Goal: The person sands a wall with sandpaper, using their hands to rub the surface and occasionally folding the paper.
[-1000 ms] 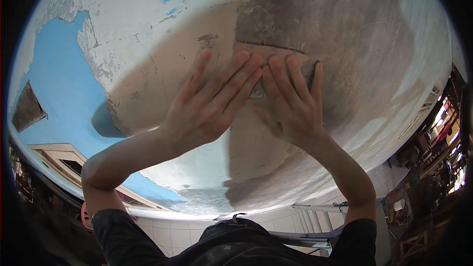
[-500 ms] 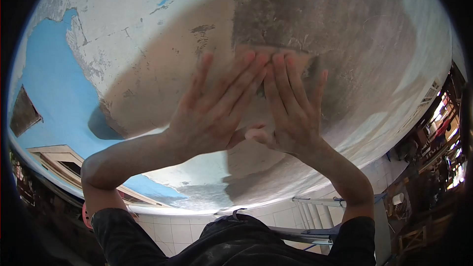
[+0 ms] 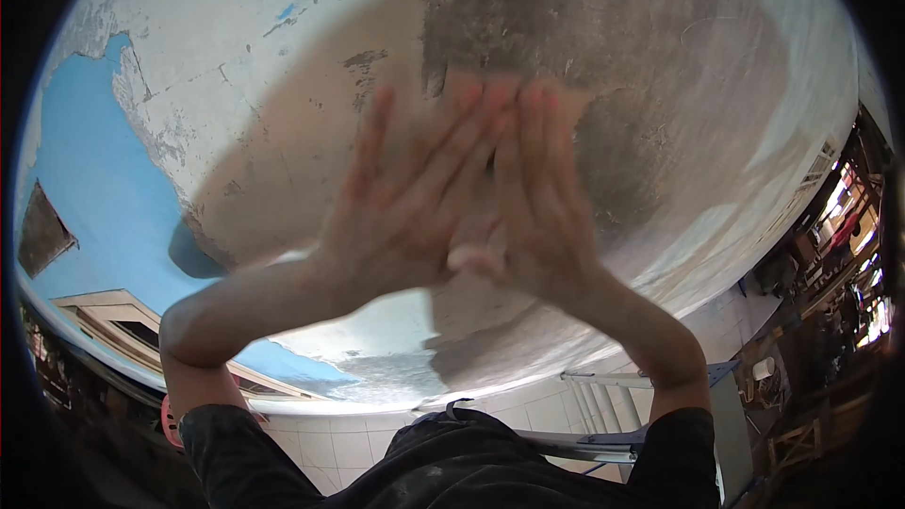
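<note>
Both hands lie against a worn, patchy wall (image 3: 311,151), fingers pointing up it. Beneath the fingertips is a thin light-brown sheet (image 3: 572,108), which looks like the back of sandpaper; most of it is covered and blurred. My left hand (image 3: 401,193) has its fingers stretched out and flat, the little finger spread away from the others. My right hand (image 3: 542,198) lies right beside it, fingers straight and close together. The thumbs meet low between the hands. Both hands are smeared by motion.
Blue paint (image 3: 108,151) with a ragged edge covers the wall's left part. A light-coloured frame (image 3: 108,306) is at lower left. A metal ladder (image 3: 603,405) stands close to my body over the tiled floor (image 3: 349,448). Cluttered items and a white container (image 3: 762,369) lie at right.
Both hands and the sheet have slid a little up the wall, and the thumbs have come further over each other. The whole view has shifted slightly.
</note>
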Motion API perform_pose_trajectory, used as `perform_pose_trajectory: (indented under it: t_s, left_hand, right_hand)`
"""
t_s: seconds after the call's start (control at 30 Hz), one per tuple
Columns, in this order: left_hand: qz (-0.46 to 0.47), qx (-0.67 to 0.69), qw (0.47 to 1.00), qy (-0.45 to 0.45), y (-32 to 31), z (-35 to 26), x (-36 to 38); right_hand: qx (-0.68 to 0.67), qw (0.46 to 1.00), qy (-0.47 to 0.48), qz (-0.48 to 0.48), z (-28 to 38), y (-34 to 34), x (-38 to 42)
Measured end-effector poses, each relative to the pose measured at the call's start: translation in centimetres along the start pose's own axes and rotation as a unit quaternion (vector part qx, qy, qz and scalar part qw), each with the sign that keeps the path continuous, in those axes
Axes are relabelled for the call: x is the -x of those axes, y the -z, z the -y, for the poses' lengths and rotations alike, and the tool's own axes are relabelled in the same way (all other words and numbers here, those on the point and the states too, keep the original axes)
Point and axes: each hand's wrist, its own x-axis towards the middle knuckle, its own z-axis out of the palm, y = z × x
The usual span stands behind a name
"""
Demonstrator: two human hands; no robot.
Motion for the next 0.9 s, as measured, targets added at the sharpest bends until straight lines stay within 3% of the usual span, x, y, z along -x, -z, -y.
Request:
perform_pose_trajectory:
  t_s: [0.13, 0.33, 0.53, 0.7, 0.9]
  left_hand:
    - [-0.024, -0.033, 0.999, 0.022, 0.2, 0.6, -2.1]
    - [0.022, 0.024, 0.999, 0.007, -1.3, -1.9, 2.0]
    - [-0.011, -0.038, 0.999, 0.005, 0.3, 0.0, -1.5]
    - [0.043, 0.040, 0.998, 0.013, -1.5, -2.5, 2.3]
    - [-0.037, -0.024, 0.999, 0.013, -1.1, -0.7, -0.6]
  right_hand:
    - [0.006, 0.999, 0.008, -0.039, -0.9, 0.2, -2.0]
    - [-0.024, 0.999, -0.004, 0.036, 0.8, -1.1, 3.3]
    - [-0.008, 0.998, 0.009, -0.055, -1.3, -0.7, -0.8]
    - [-0.012, 1.000, 0.012, 0.022, 0.3, -1.6, 3.9]
    - [-0.021, 0.999, 0.028, -0.020, -1.8, -0.8, 0.2]
